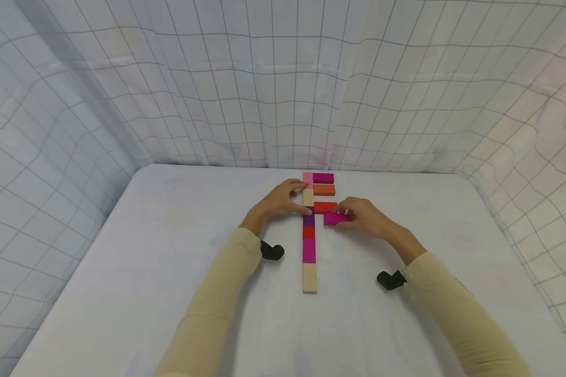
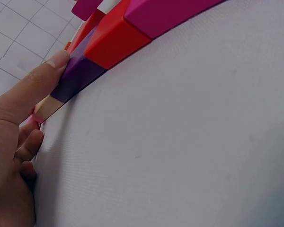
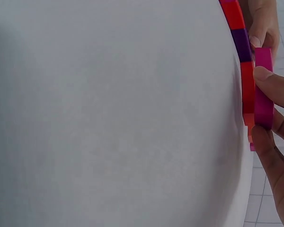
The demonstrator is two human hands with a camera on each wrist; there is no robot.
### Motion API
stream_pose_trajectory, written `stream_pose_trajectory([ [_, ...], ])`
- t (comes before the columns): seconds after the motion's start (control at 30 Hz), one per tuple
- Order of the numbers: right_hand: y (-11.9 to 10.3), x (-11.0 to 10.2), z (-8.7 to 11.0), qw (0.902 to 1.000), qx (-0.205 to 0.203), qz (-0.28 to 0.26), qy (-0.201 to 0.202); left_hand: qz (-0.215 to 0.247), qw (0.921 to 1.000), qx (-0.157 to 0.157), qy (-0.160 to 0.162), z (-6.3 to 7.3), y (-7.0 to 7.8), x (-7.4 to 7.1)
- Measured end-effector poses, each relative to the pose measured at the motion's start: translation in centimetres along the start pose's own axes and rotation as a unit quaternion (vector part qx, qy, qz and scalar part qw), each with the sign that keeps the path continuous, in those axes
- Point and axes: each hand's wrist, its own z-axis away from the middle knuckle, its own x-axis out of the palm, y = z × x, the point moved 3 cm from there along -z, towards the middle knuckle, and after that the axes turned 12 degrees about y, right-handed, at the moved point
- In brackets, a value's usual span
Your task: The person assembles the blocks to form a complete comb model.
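Observation:
A column of wooden blocks runs toward me: pink (image 1: pixel 308 179), cream (image 1: pixel 308 197), purple (image 1: pixel 308 219), red (image 1: pixel 308 232), magenta (image 1: pixel 308 251) and a nearest cream one (image 1: pixel 309 277). My left hand (image 1: pixel 277 201) lies along its left side, thumb touching the purple block (image 2: pixel 78 78), fingertips at the pink one. Between thumb and fingers my right hand (image 1: pixel 365 217) pinches a magenta block (image 3: pixel 263 90), raised off the table near a side red block (image 1: pixel 325 207). Farther up, an orange block (image 1: pixel 324 190) and another magenta block (image 1: pixel 323 178) stick out rightward from the column.
The white table (image 1: pixel 170 293) spreads out around the blocks. White grid-patterned curtains (image 1: pixel 264 94) hang behind it and on both sides. Dark wrist-worn devices (image 1: pixel 272 252) show at both sleeves, close above the tabletop.

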Motion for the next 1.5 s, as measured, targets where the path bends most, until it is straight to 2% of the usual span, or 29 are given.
stream_pose_trajectory([
  [0.23,-0.5,1.2,-0.6,0.9996,-0.025,0.007,-0.006,-0.004,1.0,-0.004,-0.001,-0.1,-0.2,0.0],
  [0.63,-1.2,2.2,-0.8,0.9979,0.012,0.057,-0.027,-0.006,1.0,-0.005,-0.001,-0.3,-0.4,0.2],
  [0.9,-1.3,2.5,-0.9,0.9968,0.019,0.076,-0.017,-0.003,1.0,-0.005,0.001,-0.3,-0.4,0.2],
  [1.23,-1.4,2.6,-0.8,0.9963,0.005,0.084,-0.013,-0.006,1.0,0.0,0.002,-0.1,-0.1,0.1],
  [1.5,-1.6,2.2,-0.7,0.996,0.017,0.087,-0.015,-0.008,1.0,0.004,0.002,-0.3,-0.3,0.1],
])
